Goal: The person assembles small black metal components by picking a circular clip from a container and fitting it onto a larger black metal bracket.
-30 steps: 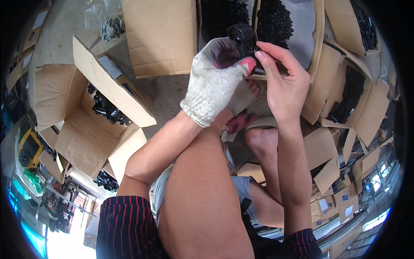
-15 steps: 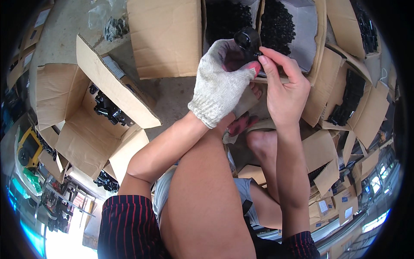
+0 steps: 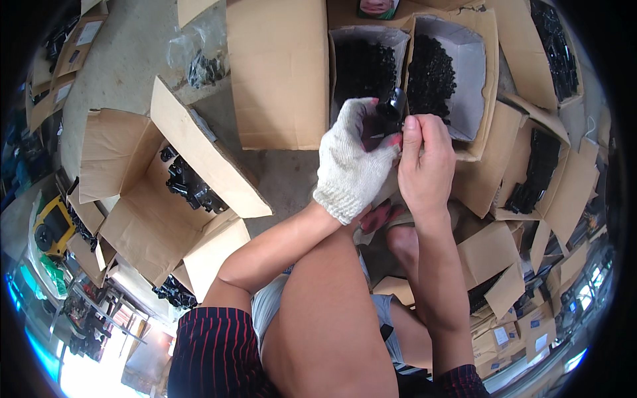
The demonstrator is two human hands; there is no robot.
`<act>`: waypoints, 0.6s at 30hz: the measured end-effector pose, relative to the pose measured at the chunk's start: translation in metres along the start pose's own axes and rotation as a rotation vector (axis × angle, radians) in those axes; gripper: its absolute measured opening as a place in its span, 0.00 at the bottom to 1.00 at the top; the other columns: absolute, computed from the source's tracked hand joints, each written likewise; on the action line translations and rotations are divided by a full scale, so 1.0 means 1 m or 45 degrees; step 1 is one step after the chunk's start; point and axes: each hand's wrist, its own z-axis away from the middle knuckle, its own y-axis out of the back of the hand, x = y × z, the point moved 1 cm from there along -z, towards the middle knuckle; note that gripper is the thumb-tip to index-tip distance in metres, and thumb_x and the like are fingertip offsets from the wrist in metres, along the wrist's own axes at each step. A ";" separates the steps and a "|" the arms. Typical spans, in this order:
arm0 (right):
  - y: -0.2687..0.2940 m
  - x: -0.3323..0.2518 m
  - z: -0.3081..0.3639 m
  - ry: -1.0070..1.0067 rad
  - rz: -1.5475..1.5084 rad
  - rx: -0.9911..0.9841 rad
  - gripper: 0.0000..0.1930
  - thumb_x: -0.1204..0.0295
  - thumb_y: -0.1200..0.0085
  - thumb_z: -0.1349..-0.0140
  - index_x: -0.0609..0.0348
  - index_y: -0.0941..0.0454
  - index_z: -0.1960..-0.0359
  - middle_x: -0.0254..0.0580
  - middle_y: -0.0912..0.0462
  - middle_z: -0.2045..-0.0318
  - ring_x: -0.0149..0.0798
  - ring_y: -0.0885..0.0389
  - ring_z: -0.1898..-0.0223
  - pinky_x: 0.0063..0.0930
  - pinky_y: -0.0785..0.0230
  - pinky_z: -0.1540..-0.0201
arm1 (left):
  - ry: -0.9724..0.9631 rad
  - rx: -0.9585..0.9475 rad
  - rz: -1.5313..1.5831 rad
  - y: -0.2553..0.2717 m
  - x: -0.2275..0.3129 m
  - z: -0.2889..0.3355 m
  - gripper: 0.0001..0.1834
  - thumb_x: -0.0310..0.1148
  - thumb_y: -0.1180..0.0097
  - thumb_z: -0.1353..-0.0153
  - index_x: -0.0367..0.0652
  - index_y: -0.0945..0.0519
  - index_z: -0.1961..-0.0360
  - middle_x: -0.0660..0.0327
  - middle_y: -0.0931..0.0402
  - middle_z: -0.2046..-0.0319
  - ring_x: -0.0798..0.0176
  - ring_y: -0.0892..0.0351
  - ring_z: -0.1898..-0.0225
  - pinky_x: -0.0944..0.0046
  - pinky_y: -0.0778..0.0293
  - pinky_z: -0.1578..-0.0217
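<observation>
Left grip [image 3: 348, 156], part [image 3: 396, 105] near carton edge [image 3: 470, 151]

A floor strip [image 3: 279, 176] left of centre leaves passage between the raised flap [image 3: 206, 156] and the gloved left hand [image 3: 356, 156]; the thigh [image 3: 332, 312] blocks lower centre, and cartons [image 3: 488, 252] crowd the right.

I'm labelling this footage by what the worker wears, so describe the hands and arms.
The left hand wears an off-white knitted glove with reddish fingertips and a cuff ending at the wrist. The right hand is bare. Both forearms are uncovered below short dark sleeves; thin red stripes run down the left one.
</observation>
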 end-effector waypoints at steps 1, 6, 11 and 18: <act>-0.001 -0.005 -0.004 -0.003 0.045 -0.044 0.11 0.70 0.48 0.26 0.63 0.24 0.67 0.47 0.22 0.70 0.53 0.23 0.66 0.45 0.32 0.58 | -0.026 0.008 -0.018 0.002 0.002 0.000 0.28 0.15 0.32 0.43 0.34 0.27 0.42 0.57 0.19 0.55 0.68 0.17 0.53 0.65 0.18 0.51; 0.015 -0.011 -0.006 -0.091 -0.185 -0.072 0.10 0.71 0.53 0.24 0.65 0.22 0.59 0.54 0.21 0.66 0.56 0.20 0.62 0.44 0.28 0.56 | 0.024 -0.001 0.061 0.004 0.005 0.001 0.29 0.19 0.31 0.43 0.36 0.27 0.41 0.59 0.17 0.60 0.69 0.17 0.57 0.65 0.18 0.55; 0.019 -0.013 -0.002 -0.016 -0.136 -0.259 0.08 0.71 0.49 0.27 0.65 0.26 0.62 0.56 0.23 0.65 0.60 0.22 0.63 0.49 0.30 0.60 | 0.018 -0.006 -0.211 0.007 0.006 0.007 0.28 0.22 0.29 0.42 0.36 0.26 0.42 0.59 0.16 0.60 0.71 0.17 0.59 0.66 0.18 0.55; 0.030 -0.008 0.001 -0.029 -0.207 -0.287 0.09 0.69 0.46 0.29 0.63 0.27 0.63 0.55 0.24 0.67 0.61 0.22 0.64 0.52 0.31 0.61 | -0.018 -0.055 -0.163 0.004 0.002 0.012 0.29 0.22 0.29 0.44 0.36 0.26 0.42 0.57 0.15 0.58 0.68 0.16 0.55 0.63 0.18 0.51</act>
